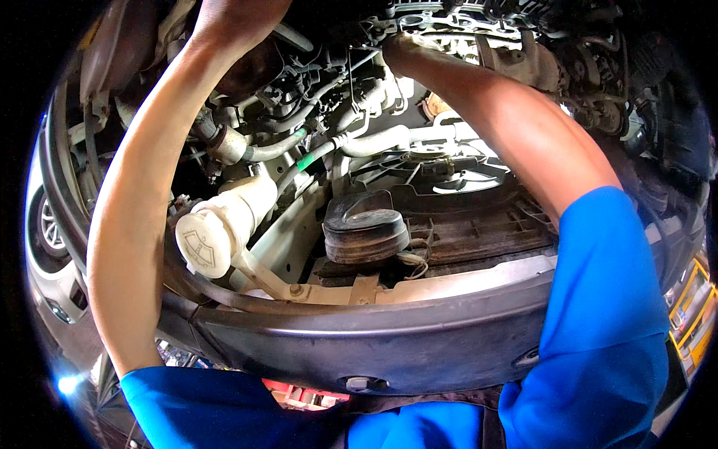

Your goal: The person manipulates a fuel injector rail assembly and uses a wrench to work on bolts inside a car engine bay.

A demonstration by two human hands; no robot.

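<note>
Both my arms reach forward into a car's engine bay. My left hand point(243, 11) is cut off by the top edge, so its fingers are out of sight; a dark rounded part and a grey hose point(293, 36) lie closest to it. Farther right, my right hand point(400, 51) is bent down beside the lit metal engine part point(464, 26) at the top. Its fingers are hidden among the engine parts, and whether it holds anything does not show. Below that hand are a pale pipe point(378, 142) and thin bent metal tubes.
A white washer-fluid cap point(200, 243) stands at the near left. A round black housing point(366, 228) rises behind the dark front bumper point(374, 337). Hoses with green bands point(305, 162) cross the middle. Another car's wheel point(51, 224) shows at far left, a yellow frame point(692, 307) at right.
</note>
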